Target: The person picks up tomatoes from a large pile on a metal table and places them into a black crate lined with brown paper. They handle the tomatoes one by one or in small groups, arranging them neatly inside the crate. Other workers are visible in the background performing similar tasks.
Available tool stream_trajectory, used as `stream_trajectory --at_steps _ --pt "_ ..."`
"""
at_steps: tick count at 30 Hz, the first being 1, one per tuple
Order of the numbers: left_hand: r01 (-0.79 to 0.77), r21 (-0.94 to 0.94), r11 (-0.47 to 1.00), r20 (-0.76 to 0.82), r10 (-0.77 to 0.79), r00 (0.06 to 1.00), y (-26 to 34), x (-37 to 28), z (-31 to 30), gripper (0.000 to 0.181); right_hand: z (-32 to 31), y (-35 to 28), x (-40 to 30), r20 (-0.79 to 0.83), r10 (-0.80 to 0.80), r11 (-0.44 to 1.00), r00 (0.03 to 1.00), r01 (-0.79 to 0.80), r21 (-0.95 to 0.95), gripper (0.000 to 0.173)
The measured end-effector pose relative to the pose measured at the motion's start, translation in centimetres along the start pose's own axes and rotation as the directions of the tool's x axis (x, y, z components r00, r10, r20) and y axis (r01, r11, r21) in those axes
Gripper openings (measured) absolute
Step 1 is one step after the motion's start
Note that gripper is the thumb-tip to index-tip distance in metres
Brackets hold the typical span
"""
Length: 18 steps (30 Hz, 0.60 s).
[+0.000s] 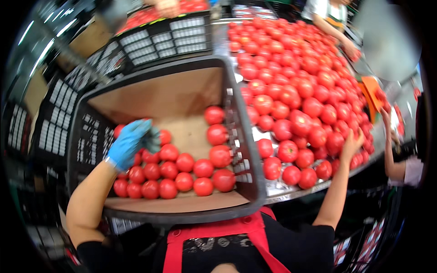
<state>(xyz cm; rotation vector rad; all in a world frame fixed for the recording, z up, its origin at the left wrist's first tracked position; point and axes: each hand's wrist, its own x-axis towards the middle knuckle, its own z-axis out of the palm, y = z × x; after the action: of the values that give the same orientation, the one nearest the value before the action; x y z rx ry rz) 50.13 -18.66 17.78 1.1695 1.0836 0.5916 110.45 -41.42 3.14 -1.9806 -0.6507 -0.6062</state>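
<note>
In front of me stands a black plastic crate (244,136) lined with brown cardboard, with red tomatoes (169,170) in rows along its near side. More tomatoes line its right wall. My left hand (131,141), in a blue glove, is inside the crate above the tomatoes on the left. A bit of red shows behind its fingers, and its palm is hidden. To the right, a large heap of tomatoes (300,88) covers a metal table. My right hand (353,143) is bare, fingers apart, at the near right part of the heap, close against tomatoes there.
Behind my crate stands another black crate (167,37) of tomatoes, with another person's hand (167,7) over it. Across the table a co-worker's hand (351,49) is by the heap. At the right, another person's hand (385,111) is near an orange panel (372,90).
</note>
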Motion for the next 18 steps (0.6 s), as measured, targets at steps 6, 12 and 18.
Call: stream_trajectory --at_steps 6,12,18 --pt "0.005 0.231 0.973 0.001 -0.006 1.000 -2.6 1.3 -1.8 0.031 3.0 -20.2 0.1 0.297 -0.118 0.759 0.948 -0.107 0.643 0.034" --pt "-0.090 0.637 0.766 0.085 0.046 0.995 -5.4 2.0 -4.4 0.043 4.9 -39.3 -5.5 0.187 -0.718 0.412 0.671 0.193 0.890 0.029" --pt "-0.117 0.757 0.643 0.138 0.017 0.990 -6.0 3.4 -5.2 0.054 5.6 -51.2 -13.1 -0.068 -0.976 -0.007 0.208 0.281 0.960 0.027"
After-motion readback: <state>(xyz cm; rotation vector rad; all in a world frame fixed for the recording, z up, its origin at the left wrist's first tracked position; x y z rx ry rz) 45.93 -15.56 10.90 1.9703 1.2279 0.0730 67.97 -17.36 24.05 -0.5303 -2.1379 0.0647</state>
